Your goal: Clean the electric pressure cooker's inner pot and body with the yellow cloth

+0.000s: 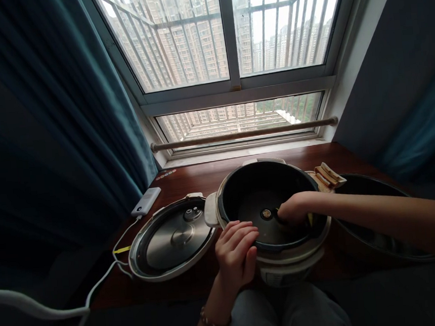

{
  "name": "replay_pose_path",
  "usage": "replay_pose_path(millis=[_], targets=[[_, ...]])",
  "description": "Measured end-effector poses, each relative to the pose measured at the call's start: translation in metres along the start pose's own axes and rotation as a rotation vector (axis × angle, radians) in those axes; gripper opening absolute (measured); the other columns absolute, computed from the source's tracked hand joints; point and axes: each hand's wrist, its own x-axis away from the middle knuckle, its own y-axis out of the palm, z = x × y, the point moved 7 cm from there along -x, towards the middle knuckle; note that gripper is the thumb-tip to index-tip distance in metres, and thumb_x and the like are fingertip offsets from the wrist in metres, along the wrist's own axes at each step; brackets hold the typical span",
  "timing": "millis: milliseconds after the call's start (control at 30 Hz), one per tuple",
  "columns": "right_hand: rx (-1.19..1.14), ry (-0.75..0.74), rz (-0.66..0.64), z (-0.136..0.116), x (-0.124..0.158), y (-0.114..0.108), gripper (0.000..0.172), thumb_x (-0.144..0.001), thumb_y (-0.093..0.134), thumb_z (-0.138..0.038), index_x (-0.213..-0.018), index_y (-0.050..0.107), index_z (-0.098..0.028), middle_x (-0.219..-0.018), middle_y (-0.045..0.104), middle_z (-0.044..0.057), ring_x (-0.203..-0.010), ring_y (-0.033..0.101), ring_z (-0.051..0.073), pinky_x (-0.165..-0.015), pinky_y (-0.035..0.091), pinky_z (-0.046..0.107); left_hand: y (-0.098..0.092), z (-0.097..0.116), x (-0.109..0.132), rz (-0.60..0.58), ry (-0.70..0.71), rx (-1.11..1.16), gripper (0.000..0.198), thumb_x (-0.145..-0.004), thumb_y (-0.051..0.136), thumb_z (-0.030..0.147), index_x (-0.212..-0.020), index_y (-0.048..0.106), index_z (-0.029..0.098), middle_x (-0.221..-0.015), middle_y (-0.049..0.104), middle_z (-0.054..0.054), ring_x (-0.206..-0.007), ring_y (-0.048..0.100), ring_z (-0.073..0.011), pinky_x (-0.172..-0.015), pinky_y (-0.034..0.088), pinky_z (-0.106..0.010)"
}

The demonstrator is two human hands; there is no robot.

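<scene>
A white electric pressure cooker (264, 259) with a dark interior stands in front of my knees, its top uncovered. My left hand (236, 250) grips the near left part of its rim, fingers over the edge and thumb outside. Inside the cooker is my right hand (293, 209), reaching in from the right with its fingers closed. A small yellow bit shows beside that hand, but I cannot make out what it holds. On the cooker's dark floor sits a small round metallic piece (266, 214), just left of my right fingertips.
Left of the cooker lies its round lid (178, 237), metal inner side up. A dark pot (374, 215) stands at the right, partly under my forearm. A white power bank (146, 201) with a white cable (102, 281) is at the left, near the curtain (82, 93).
</scene>
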Motion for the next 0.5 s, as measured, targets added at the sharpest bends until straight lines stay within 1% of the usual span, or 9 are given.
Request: replay_pose_path(millis=[100,133,200,367,433,500], targets=[[0.120,-0.047,-0.197,-0.017,0.010,0.013,0.011,-0.064,0.057,-0.005,-0.056,0.061,-0.011,-0.050,0.054,-0.003,-0.052,0.051,0.011,-0.060,0.042,0.024,0.000,0.000,0.000,0.003,-0.009,-0.005,0.024,-0.079,0.041,0.018,-0.089,0.062,0.017,-0.086,0.069,-0.007,-0.089,0.063,-0.0208,-0.082,0.045,-0.039],[0.144,-0.065,-0.241,-0.024,0.012,0.016,0.013,-0.066,0.055,-0.005,-0.058,0.062,-0.011,-0.052,0.054,-0.002,-0.053,0.051,0.011,-0.061,0.041,0.024,0.000,0.000,0.000,0.003,-0.013,-0.007,0.024,-0.079,0.041,0.018,-0.089,0.062,0.017,-0.086,0.069,-0.007,-0.089,0.063,-0.0208,-0.083,0.045,-0.039],[0.139,-0.086,-0.292,-0.034,0.014,0.018,0.013,-0.066,0.053,-0.003,-0.061,0.063,-0.011,-0.053,0.054,-0.003,-0.054,0.050,0.010,-0.061,0.039,0.023,0.000,0.000,0.001,0.000,-0.020,-0.006,0.024,-0.079,0.040,0.018,-0.088,0.062,0.017,-0.086,0.069,-0.007,-0.089,0.063,-0.0208,-0.083,0.045,-0.039],[0.015,-0.179,-0.360,-0.051,0.017,0.019,0.019,-0.067,0.051,-0.002,-0.069,0.067,-0.013,-0.048,0.049,-0.008,-0.049,0.044,0.008,-0.056,0.035,0.021,0.000,0.001,0.002,-0.016,-0.033,0.007,0.023,-0.078,0.041,0.017,-0.089,0.062,0.017,-0.087,0.069,-0.007,-0.090,0.062,-0.0208,-0.084,0.045,-0.039],[-0.032,-0.187,-0.330,-0.051,0.022,0.013,0.015,-0.068,0.054,-0.007,-0.072,0.068,-0.013,-0.047,0.048,-0.008,-0.049,0.045,0.008,-0.054,0.035,0.020,0.001,0.001,0.001,-0.025,-0.038,0.005,0.023,-0.079,0.041,0.017,-0.089,0.062,0.018,-0.087,0.069,-0.007,-0.090,0.062,-0.0209,-0.084,0.045,-0.040],[-0.087,-0.188,-0.268,-0.049,0.031,0.004,0.013,-0.071,0.057,-0.014,-0.078,0.068,-0.014,-0.050,0.050,-0.008,-0.051,0.047,0.009,-0.055,0.036,0.020,0.001,0.000,0.001,-0.032,-0.044,-0.004,0.024,-0.080,0.040,0.018,-0.089,0.062,0.018,-0.087,0.069,-0.007,-0.090,0.062,-0.0210,-0.084,0.045,-0.040]])
